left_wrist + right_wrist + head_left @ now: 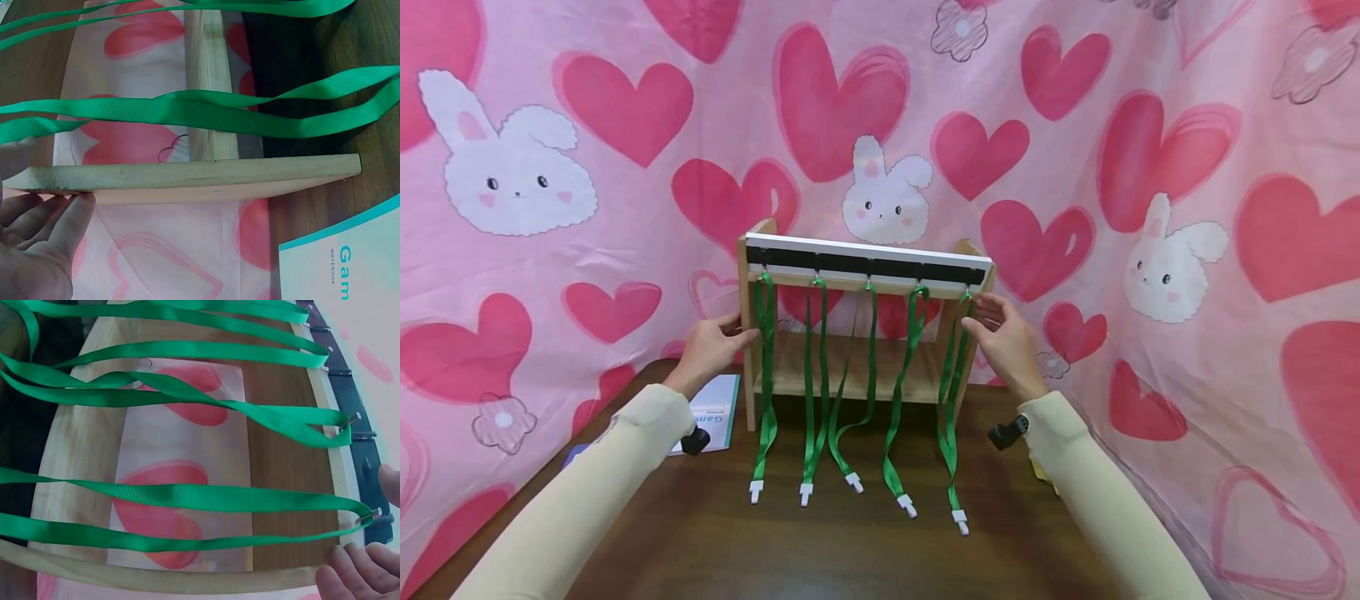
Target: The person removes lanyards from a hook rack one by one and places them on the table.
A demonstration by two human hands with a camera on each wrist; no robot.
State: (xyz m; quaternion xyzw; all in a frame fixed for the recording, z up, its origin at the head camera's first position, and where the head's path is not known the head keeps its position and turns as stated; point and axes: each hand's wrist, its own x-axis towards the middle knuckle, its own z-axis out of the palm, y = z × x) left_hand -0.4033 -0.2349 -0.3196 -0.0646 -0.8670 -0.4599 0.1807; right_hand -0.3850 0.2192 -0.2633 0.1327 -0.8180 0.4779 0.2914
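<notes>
Lanyards [767, 383], five of them and all bright green, hang in a row on the front of a wooden rack [786, 367]. Each one is a long, flat ribbon with fine ridges, and some have a twist. A little white clip [806, 493] sits at the bottom of each. Shiny metal bits [369, 516] hold the tops to a black strip [895, 268] on a white board [865, 251]. The rack is pale wood, with a flat side at each end and a shelf low down. It stands near the back of a dark brown desk [700, 533], between the two hands.

The left hand [715, 346] pinches the rack's left side, with the thumb in front and the fingers on the outside. The right hand [1006, 337] is at the top right corner. Its fingers are at the wood and its thumb is held apart from them, but I cannot tell if they grip.

A white and teal notebook [344, 256] lies by the rack's left side. It says "Gam" in big teal letters, cut off by the picture's edge, and "NOTEBOOK" in small ones.
</notes>
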